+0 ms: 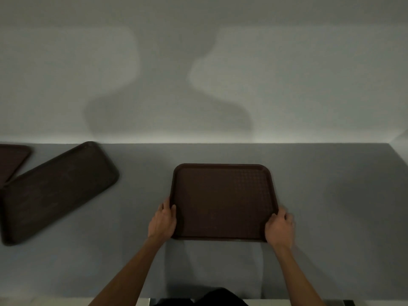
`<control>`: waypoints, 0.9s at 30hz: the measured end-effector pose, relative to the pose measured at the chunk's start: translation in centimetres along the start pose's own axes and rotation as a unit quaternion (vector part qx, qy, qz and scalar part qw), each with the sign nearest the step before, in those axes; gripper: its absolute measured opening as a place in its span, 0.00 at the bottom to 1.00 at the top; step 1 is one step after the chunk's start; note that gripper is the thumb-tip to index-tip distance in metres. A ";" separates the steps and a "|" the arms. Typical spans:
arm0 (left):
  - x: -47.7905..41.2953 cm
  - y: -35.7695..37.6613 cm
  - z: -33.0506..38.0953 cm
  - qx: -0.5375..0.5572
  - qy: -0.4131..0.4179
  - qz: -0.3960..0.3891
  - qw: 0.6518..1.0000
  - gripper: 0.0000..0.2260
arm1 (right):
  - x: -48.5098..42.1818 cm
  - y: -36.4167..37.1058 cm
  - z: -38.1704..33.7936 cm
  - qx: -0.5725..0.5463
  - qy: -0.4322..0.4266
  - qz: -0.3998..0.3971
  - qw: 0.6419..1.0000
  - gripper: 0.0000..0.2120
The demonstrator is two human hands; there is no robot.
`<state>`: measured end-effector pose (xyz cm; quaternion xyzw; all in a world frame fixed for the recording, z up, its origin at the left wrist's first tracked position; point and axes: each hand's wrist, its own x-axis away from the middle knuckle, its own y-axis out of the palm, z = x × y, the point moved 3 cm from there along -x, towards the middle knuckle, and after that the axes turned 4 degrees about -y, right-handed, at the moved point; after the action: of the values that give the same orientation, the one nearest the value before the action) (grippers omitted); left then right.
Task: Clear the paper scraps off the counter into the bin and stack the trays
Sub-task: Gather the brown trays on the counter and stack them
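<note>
A dark brown tray (223,199) lies in the middle of the grey counter (331,206), square to me. My left hand (163,221) grips its left edge near the front corner, thumb over the rim. My right hand (280,228) grips the right edge near the front corner in the same way. A second brown tray (55,191) lies slanted at the left. Behind it, a third brown tray (11,162) shows only partly at the far left edge. No paper scraps and no bin are in view.
A plain pale wall (220,74) rises behind the counter, with my shadow on it. The counter's right end meets a side wall (400,144). The counter's front edge runs along the bottom of the view.
</note>
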<state>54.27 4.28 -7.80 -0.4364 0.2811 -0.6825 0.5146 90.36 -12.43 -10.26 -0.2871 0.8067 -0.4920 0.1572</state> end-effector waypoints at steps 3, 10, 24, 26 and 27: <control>0.4 -1.7 -1.2 0.039 0.015 0.018 0.999 0.19 | -0.5 -1.7 -1.1 0.034 -0.019 0.002 0.999 0.19; -0.8 -8.6 -7.8 0.125 0.040 0.145 0.981 0.15 | 2.1 -1.9 -11.5 -0.016 -0.133 0.017 0.991 0.19; -5.9 -24.4 -31.6 0.086 -0.046 0.239 0.966 0.11 | 16.7 12.0 -39.1 -0.060 -0.310 -0.097 0.944 0.14; -6.6 -26.5 -35.1 0.067 -0.062 0.245 0.965 0.11 | 18.6 14.4 -42.1 -0.065 -0.314 -0.109 0.941 0.13; -7.0 -27.5 -36.7 0.063 -0.068 0.244 0.965 0.11 | 19.2 15.6 -43.3 -0.072 -0.307 -0.115 0.942 0.13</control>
<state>9.86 17.09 -3.97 -0.3665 0.2998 -0.5213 0.7100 47.25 11.63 -3.29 -0.5259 0.7141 -0.3350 0.3183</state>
